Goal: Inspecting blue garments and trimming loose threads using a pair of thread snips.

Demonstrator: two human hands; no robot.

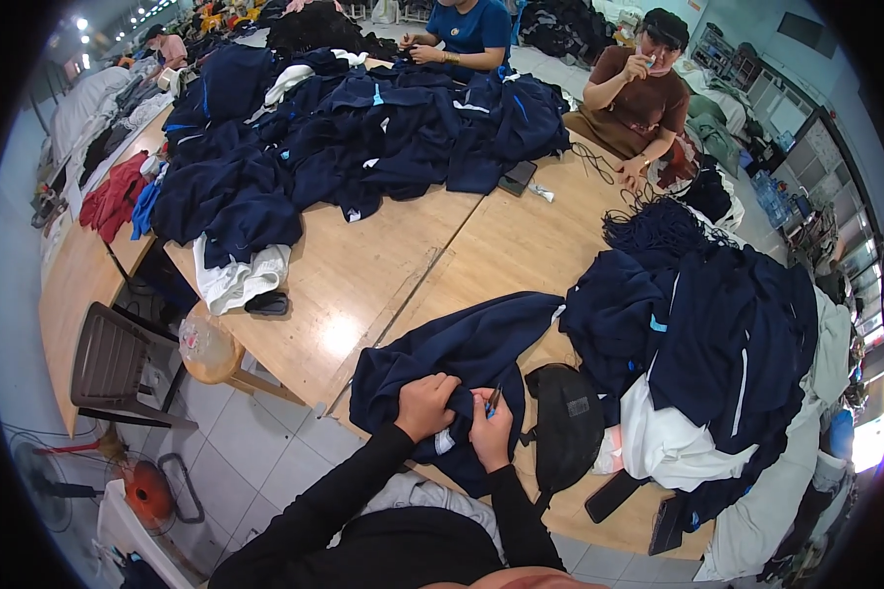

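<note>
The small tool [494, 398] in the right hand [489, 428] is too tiny to identify, its tip buried in navy fabric [462, 348]

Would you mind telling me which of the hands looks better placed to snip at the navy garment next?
Probably the right hand: it holds a small dark tool over the navy garment, while the left hand grips the fabric.

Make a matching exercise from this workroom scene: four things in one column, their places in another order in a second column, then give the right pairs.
Things:
1. navy garment
2. black pouch
3. white cloth
4. red fan

Places:
A. on the floor, lower left
B. under both hands at the table's near edge
C. just right of the right hand
D. hanging over the table's left edge

Pairs: 1-B, 2-C, 3-D, 4-A
</note>
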